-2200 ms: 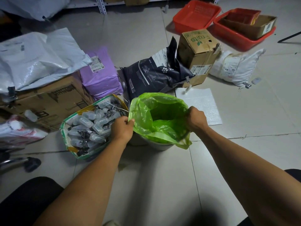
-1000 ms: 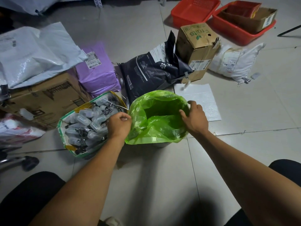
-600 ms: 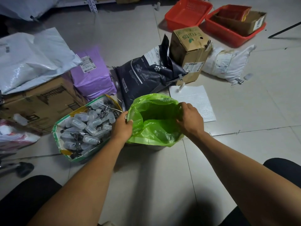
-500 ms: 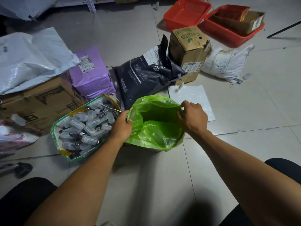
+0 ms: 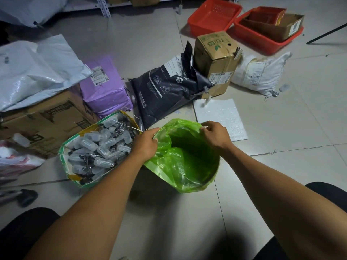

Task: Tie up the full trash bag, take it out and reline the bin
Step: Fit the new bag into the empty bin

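A translucent green trash bag lines a small bin on the tiled floor, its mouth open and its edge folded down over the rim all round. The bin itself is hidden under the plastic. My left hand grips the bag's left edge with curled fingers. My right hand pinches the far right edge of the bag. The inside of the bag looks dark green, and I can make out nothing in it.
A green-rimmed sack of small clear plastic containers sits just left of the bin. Behind stand a black pet-food bag, a cardboard box, a purple parcel and red baskets. A white sheet lies to the right.
Both hands have worked round the bag's rim, drawing the green plastic further down over the near side of the bin. The right hand moved to the far right edge.
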`<state>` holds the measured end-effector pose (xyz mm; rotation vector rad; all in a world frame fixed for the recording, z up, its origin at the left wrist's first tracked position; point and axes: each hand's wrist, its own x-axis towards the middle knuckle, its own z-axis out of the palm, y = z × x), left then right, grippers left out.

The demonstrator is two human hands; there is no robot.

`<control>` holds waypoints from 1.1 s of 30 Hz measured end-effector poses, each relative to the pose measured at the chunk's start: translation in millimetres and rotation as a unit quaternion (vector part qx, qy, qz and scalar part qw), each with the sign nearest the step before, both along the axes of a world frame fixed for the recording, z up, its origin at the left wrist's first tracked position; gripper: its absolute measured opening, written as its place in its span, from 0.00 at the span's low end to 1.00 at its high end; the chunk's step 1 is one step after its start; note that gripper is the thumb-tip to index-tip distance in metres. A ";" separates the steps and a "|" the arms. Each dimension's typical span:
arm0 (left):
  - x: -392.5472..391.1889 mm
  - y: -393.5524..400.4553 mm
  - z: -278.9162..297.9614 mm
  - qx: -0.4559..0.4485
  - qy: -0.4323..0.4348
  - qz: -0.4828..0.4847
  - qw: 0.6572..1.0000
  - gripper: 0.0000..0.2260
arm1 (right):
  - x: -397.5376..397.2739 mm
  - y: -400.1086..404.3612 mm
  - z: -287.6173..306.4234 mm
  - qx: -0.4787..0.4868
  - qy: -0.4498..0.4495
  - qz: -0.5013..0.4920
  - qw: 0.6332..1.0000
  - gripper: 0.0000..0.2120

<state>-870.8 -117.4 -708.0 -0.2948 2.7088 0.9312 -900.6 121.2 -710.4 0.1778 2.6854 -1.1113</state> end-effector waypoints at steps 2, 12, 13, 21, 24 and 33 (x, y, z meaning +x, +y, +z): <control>-1.2 1.0 0.2 -0.008 0.001 -0.004 1.000 0.20 | 2.1 3.2 -0.7 -0.002 0.004 0.009 1.000 0.11; -1.0 -0.3 -2.7 -0.019 0.012 -0.018 1.000 0.20 | -5.9 0.8 -0.7 -0.020 0.079 -0.093 0.992 0.08; 0.1 0.0 -2.7 -0.017 0.011 -0.022 1.000 0.20 | -6.5 0.8 -1.2 -0.020 0.083 -0.098 0.992 0.06; 13.5 1.7 -0.1 0.015 0.055 -0.036 0.998 0.16 | -2.2 1.2 -11.5 0.026 0.051 -0.083 0.995 0.13; 15.5 -2.3 -0.2 -0.002 0.090 -0.014 0.996 0.08 | -1.4 2.3 -8.3 0.020 0.065 -0.093 0.993 0.13; 25.0 -22.0 2.4 -0.038 0.055 -0.009 0.998 0.22 | 5.6 -10.7 0.8 0.012 0.051 0.012 0.999 0.11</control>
